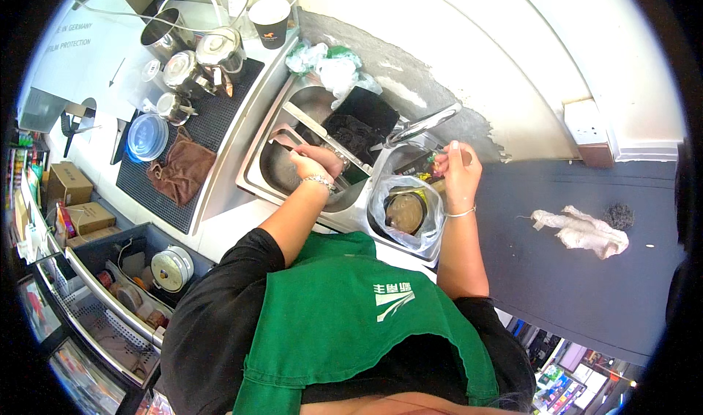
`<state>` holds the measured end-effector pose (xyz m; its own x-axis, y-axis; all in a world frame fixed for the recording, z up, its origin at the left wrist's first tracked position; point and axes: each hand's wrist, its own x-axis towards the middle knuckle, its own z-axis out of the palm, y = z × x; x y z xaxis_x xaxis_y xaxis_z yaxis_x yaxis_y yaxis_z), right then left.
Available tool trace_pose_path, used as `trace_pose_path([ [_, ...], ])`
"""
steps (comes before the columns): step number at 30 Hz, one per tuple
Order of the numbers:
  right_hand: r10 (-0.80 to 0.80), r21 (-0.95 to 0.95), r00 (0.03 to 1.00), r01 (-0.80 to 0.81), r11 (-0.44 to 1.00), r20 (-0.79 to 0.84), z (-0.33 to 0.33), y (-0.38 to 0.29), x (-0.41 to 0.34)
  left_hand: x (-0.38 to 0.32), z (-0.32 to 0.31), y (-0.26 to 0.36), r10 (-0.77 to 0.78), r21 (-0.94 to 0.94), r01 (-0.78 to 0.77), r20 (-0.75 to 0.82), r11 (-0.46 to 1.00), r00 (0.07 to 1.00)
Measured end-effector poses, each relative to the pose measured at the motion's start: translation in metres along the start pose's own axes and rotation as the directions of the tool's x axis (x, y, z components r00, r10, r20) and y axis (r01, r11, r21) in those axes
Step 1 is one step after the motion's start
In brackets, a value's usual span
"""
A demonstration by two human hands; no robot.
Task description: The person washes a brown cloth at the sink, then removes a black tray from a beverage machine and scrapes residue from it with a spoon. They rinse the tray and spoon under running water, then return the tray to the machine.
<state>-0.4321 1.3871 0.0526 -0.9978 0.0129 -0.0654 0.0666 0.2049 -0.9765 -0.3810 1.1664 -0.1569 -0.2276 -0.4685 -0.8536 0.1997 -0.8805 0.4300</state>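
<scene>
My left hand (316,162), a bracelet at its wrist, is curled above the left basin (280,165) of a stainless steel sink. A thin dark piece shows at its fingertips; whether it is held is unclear. My right hand (460,168) is raised right of the chrome faucet (423,124), thumb and fingers bent together. Small coloured bits show beside those fingers, too small to name. Below and left of it, a clear plastic bag (379,195) lines the small basin, around a round vessel of cloudy brownish liquid (405,213). A black container (368,110) stands in the sink behind my left hand.
Crumpled plastic bags (338,69) lie behind the sink. Left, a black ribbed mat (219,113) carries metal pitchers (184,72), a clear lid (148,136) and a brown cloth (184,168). An open drawer (148,239) is below. A whitish cloth (587,234) and scouring pad (619,216) lie right.
</scene>
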Motion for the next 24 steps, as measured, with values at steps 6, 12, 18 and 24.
trace_pose_path([
  [6,0.031,0.035,0.999,-0.031,0.999,-0.018,-0.003,0.008,0.005,-0.024,0.006,0.010,0.056,0.009,-0.056,0.031,0.998,0.998],
  [12,0.108,0.136,0.985,-0.089,0.987,-0.137,0.006,0.034,0.034,0.002,-0.033,0.030,0.009,0.101,-0.016,0.070,0.995,0.998],
  [18,0.122,0.037,0.992,-0.123,0.992,0.037,0.053,0.109,0.063,-0.023,-0.048,0.049,0.106,0.237,-0.084,-0.082,0.968,0.991],
  [24,-0.524,-0.461,0.795,0.605,0.649,0.305,0.089,0.171,0.120,-0.021,-0.050,0.058,0.218,0.280,-0.163,-0.178,0.946,0.960],
])
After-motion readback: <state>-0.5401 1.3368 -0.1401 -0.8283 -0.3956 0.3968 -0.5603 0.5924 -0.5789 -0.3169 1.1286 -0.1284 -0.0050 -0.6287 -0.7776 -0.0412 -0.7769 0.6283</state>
